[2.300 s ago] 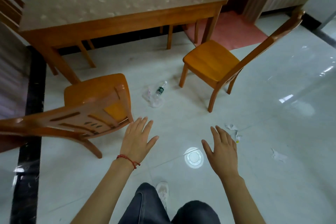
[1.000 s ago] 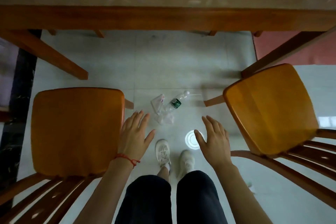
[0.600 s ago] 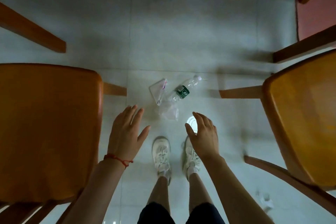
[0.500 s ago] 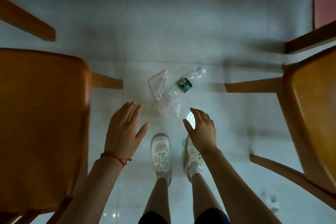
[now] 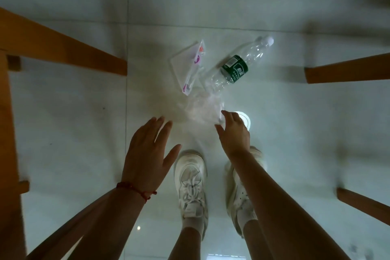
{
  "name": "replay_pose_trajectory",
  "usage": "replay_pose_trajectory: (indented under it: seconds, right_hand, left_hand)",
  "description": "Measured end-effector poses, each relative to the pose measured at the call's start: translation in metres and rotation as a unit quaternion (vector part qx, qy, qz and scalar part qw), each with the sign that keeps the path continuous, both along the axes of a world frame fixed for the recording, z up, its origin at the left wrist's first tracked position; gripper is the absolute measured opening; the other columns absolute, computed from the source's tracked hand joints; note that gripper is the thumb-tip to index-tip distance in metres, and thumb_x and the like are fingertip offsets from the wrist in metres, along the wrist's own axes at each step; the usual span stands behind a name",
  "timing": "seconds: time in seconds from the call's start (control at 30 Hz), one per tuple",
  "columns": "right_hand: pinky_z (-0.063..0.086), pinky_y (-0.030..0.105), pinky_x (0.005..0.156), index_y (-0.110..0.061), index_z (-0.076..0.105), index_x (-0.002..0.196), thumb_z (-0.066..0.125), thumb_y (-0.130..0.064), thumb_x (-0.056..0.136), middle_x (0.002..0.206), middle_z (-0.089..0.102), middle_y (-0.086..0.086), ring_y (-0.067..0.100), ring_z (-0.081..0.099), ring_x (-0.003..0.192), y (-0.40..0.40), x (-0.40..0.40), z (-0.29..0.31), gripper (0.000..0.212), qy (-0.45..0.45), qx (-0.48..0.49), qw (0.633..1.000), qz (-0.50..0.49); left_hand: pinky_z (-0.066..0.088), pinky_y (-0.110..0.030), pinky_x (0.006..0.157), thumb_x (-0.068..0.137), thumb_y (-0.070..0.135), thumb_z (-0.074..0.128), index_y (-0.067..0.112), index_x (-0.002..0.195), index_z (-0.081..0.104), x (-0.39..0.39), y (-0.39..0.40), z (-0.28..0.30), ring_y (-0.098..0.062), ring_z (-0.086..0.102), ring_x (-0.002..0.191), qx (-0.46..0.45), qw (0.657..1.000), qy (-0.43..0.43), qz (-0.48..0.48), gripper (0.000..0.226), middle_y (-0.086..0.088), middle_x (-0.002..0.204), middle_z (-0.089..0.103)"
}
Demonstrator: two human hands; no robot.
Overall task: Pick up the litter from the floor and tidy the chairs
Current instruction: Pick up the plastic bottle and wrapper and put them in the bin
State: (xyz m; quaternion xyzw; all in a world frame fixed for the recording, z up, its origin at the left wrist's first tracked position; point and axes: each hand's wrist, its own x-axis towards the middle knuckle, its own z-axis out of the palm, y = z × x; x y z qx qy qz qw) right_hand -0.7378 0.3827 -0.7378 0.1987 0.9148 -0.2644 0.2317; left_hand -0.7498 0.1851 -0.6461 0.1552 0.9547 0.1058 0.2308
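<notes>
Upper centre, bottle [image 5: 236, 67] lies flat — cap toward the upper right. Left hand [image 5: 147, 154] spread; right hand [image 5: 234, 133] loosely curled — touching the clear bag [image 5: 200, 110].

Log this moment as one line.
stage: reaching for litter | right hand: fingers at clear bag | left hand: open, empty | bottle, wrapper: on floor

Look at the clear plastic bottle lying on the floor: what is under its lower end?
The plastic bottle lies on the white floor. Its lower end meets a crumpled clear bag; whether it rests on the film cannot be told.
</notes>
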Motion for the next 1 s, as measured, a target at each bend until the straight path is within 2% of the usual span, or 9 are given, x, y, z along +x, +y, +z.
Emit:
replay_pose_trajectory:
  seconds: [0.1,0.2,0.4,0.5,0.57,0.63,0.73,0.8,1.0]
  right_hand:
    - [0.046,0.038,0.07,-0.001,0.062,0.107,0.056,-0.006,0.086,0.102,0.062,0.02,0.038,0.058,0.092,0.004,0.0,-0.008,0.023,0.042,-0.015,0.999,0.003]
    - [0.048,0.038,0.058,0.004,0.066,0.084,0.062,0.0,0.081,0.078,0.064,0.022,0.04,0.061,0.068,0.01,0.001,-0.006,0.007,0.102,-0.04,0.994,0.008]
    - [0.049,0.034,0.046,0.0,0.065,0.07,0.057,-0.006,0.079,0.063,0.061,0.015,0.033,0.056,0.05,0.023,0.001,0.013,0.013,0.168,-0.065,0.984,-0.013]
    - [0.05,0.037,0.045,-0.001,0.064,0.067,0.058,-0.001,0.078,0.062,0.06,0.014,0.032,0.054,0.049,0.031,0.0,0.025,0.012,0.172,-0.073,0.982,-0.033]
    - [0.053,0.041,0.052,-0.001,0.067,0.078,0.062,-0.005,0.079,0.072,0.064,0.015,0.033,0.06,0.058,0.035,0.001,0.033,0.006,0.161,-0.082,0.983,-0.039]
    - [0.055,0.042,0.066,0.0,0.066,0.099,0.068,-0.014,0.08,0.091,0.067,0.017,0.033,0.064,0.078,0.036,0.002,0.037,0.023,0.115,-0.089,0.989,-0.023]
    - [0.05,0.042,0.079,-0.001,0.055,0.12,0.068,-0.026,0.082,0.111,0.062,0.017,0.031,0.058,0.1,0.028,0.0,0.03,0.047,0.06,-0.088,0.993,0.052]
    - [0.05,0.042,0.075,0.001,0.055,0.119,0.068,-0.022,0.081,0.108,0.062,0.019,0.033,0.058,0.098,0.021,-0.003,0.021,0.046,0.066,-0.084,0.992,0.065]
    - [0.05,0.036,0.054,0.003,0.067,0.09,0.067,0.005,0.074,0.08,0.066,0.019,0.038,0.063,0.067,0.006,-0.009,0.001,0.016,0.109,-0.078,0.991,0.014]
  left_hand:
    - [0.04,-0.047,0.093,0.095,0.052,0.02,0.001,0.122,0.054,0.001,0.003,-0.009,-0.038,0.051,0.117,-0.004,1.0,-0.004,-0.004,0.067,-0.021,0.125,0.056]
    - [0.038,-0.046,0.095,0.094,0.052,0.02,0.001,0.122,0.054,-0.003,0.007,-0.007,-0.037,0.05,0.118,-0.009,1.0,-0.008,-0.013,0.067,-0.021,0.126,0.055]
    - [0.04,-0.046,0.092,0.095,0.052,0.019,0.0,0.119,0.056,-0.023,0.03,0.009,-0.039,0.051,0.115,-0.003,1.0,0.011,-0.026,0.068,-0.023,0.123,0.057]
    - [0.04,-0.046,0.092,0.095,0.052,0.018,-0.001,0.12,0.055,-0.033,0.044,0.017,-0.04,0.051,0.115,0.001,0.999,0.014,-0.029,0.069,-0.023,0.122,0.057]
    - [0.04,-0.047,0.093,0.095,0.053,0.017,-0.001,0.12,0.056,-0.038,0.052,0.02,-0.04,0.051,0.115,0.002,0.999,0.016,-0.031,0.07,-0.023,0.122,0.057]
    - [0.04,-0.048,0.093,0.095,0.053,0.017,-0.001,0.119,0.056,-0.042,0.058,0.021,-0.041,0.052,0.114,0.006,0.999,0.015,-0.032,0.072,-0.024,0.122,0.057]
    - [0.039,-0.048,0.092,0.095,0.053,0.017,-0.002,0.119,0.056,-0.046,0.062,0.016,-0.042,0.053,0.113,0.005,0.999,0.03,-0.036,0.072,-0.024,0.121,0.058]
    - [0.038,-0.047,0.093,0.095,0.053,0.017,-0.002,0.119,0.056,-0.045,0.063,0.01,-0.042,0.054,0.112,0.003,0.999,0.031,-0.039,0.072,-0.024,0.12,0.058]
    - [0.034,-0.045,0.093,0.095,0.053,0.015,-0.002,0.12,0.055,-0.037,0.047,-0.002,-0.041,0.053,0.113,-0.011,0.999,0.02,-0.045,0.072,-0.024,0.121,0.057]
